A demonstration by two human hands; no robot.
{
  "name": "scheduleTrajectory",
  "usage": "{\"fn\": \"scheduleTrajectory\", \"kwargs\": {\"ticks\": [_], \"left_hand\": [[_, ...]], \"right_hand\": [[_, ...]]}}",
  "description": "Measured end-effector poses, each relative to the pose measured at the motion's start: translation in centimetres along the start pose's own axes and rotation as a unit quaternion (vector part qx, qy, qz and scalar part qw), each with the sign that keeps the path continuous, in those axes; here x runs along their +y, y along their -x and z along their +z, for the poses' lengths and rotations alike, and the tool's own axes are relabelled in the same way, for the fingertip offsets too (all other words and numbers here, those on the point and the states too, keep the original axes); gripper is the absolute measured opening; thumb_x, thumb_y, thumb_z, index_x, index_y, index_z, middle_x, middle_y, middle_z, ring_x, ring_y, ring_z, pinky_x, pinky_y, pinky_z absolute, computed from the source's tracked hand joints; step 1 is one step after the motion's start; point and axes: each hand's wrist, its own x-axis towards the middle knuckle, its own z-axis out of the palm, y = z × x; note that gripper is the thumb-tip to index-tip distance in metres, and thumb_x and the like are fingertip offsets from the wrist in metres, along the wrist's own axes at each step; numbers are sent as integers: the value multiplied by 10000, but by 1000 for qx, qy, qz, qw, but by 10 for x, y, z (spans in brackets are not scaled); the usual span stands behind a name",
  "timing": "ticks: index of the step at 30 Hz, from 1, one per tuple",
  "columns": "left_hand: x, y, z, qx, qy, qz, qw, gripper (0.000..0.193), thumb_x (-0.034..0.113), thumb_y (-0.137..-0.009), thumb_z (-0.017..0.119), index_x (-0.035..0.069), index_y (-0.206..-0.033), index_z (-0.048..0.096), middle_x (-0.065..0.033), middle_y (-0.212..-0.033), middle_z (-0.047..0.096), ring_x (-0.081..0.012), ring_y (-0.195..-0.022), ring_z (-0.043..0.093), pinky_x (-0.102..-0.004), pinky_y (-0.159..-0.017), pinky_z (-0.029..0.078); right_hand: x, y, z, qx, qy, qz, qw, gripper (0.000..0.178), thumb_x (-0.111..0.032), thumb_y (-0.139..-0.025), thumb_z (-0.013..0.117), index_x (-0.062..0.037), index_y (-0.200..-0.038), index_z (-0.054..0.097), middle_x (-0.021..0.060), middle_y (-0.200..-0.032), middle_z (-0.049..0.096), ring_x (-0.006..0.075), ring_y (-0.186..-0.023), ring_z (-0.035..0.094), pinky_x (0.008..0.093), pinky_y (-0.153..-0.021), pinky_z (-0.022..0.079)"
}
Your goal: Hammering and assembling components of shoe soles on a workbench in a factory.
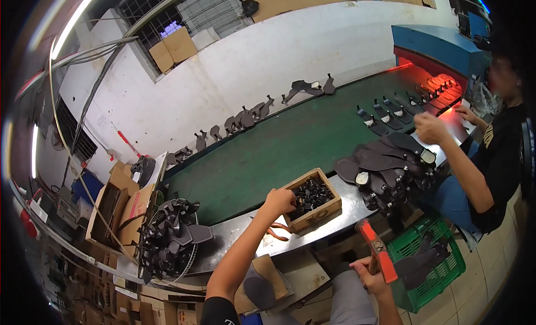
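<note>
Reaching into the wooden box [316,217] at its left end, the left hand [281,202] had its fingers among small black pieces [312,194]; could not tell whether it grasped any. Right hand [371,276] clasped a red tool [377,251] near a green crate [403,245]. Box sat on the metal ledge [352,202] beside the green belt [268,152]; orange-handled pliers [278,236] lay near its left end.

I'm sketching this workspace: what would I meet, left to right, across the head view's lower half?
Cardboard box, heap of dark shoe parts, wooden box of small black pieces, red-orange tool, green crate.
</note>
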Motion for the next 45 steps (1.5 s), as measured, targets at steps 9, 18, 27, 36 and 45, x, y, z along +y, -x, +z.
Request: {"fn": "scheduleTrajectory", "kwargs": {"ticks": [9, 18, 27, 36, 45], "left_hand": [[-6, 4, -14, -8, 217, -119, 969, 223, 291, -657, 820, 170, -842, 795, -69, -853, 726, -235, -808, 692, -346, -743, 533], [-1, 45, -12, 261, 490, -74, 828, 244, 267, -781, 794, 101, -959, 786, -50, -819, 589, -128, -731, 555, -276, -639, 429], [113, 218, -93, 496, 242, 171, 816, 294, -27, -739, 749, 63, -1019, 750, -84, -901, 689, -180, -727, 668, -252, -636, 558], [172, 326, -96, 506, 292, 101, 805, 202, 5, -734, 789, 49, -926, 742, -138, -1026, 689, -211, -820, 673, -275, -645, 560], [204, 373, -91, 441, 529, -63, 722, 367, -51, -772, 771, -5, -1128, 696, -123, -984, 666, -150, -731, 660, -242, -601, 540]], "right_hand": [[-4, 12, 3, 9, 50, -39, 998, 124, -128, -882, 692, -22, -869, 754, 55, -690, 705, 94, -576, 614, 239, -542, 456], [-17, -1, 16, -46, -18, -58, 997, 140, -132, -910, 661, -7, -892, 721, 17, -594, 606, 62, -441, 477, 224, -423, 366], [-101, 5, 56, -142, -201, -64, 967, 331, -171, -938, 658, 37, -1191, 617, 178, -970, 706, 37, -445, 471, 193, -398, 392], [-138, 61, 101, -249, -174, -54, 951, 318, -118, -895, 717, -8, -1183, 640, 28, -827, 648, 36, -514, 484, 190, -449, 355], [-134, 88, 118, -302, -174, -1, 937, 349, -280, -846, 779, -4, -963, 600, 22, -763, 570, 61, -514, 480, 218, -453, 375]]}}
